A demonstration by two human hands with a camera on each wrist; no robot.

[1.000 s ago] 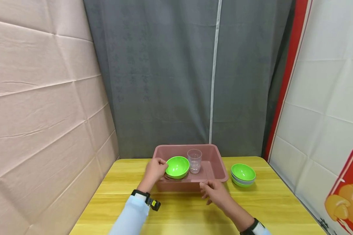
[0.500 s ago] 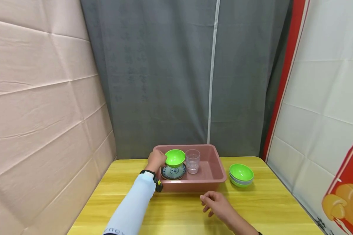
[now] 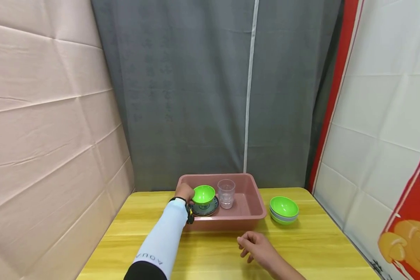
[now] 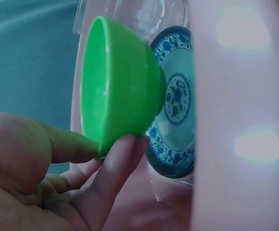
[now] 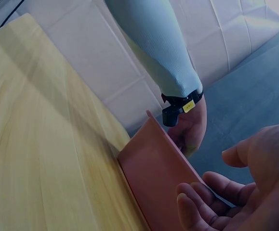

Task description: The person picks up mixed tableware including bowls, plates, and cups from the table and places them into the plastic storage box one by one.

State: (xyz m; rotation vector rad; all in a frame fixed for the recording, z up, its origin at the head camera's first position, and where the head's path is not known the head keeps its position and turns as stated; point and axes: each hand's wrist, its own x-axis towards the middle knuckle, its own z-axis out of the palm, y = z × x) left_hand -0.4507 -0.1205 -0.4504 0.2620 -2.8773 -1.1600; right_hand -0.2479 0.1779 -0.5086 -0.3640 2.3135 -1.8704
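My left hand (image 3: 184, 192) pinches the rim of a green bowl (image 3: 203, 194) between thumb and fingers, over the left part of a pink plastic basin (image 3: 245, 217). Right under the bowl's foot lies a blue-and-white patterned plate (image 4: 178, 96), in the basin. A clear glass (image 3: 226, 194) stands in the basin to the right of the bowl. My right hand (image 3: 257, 249) hovers in front of the basin with loosely bent fingers and holds nothing; the right wrist view shows its fingers (image 5: 197, 207) near the basin's outer wall.
A stack of bowls (image 3: 284, 210), green and grey, stands on the wooden table (image 3: 210, 256) right of the basin. A grey curtain (image 3: 196, 97) hangs behind the table, with pale cloth walls (image 3: 49, 136) at the sides.
My left hand has moved the green bowl back and left, then down close over the plate, which came into sight. The right hand has drawn back slightly from the basin's front rim.
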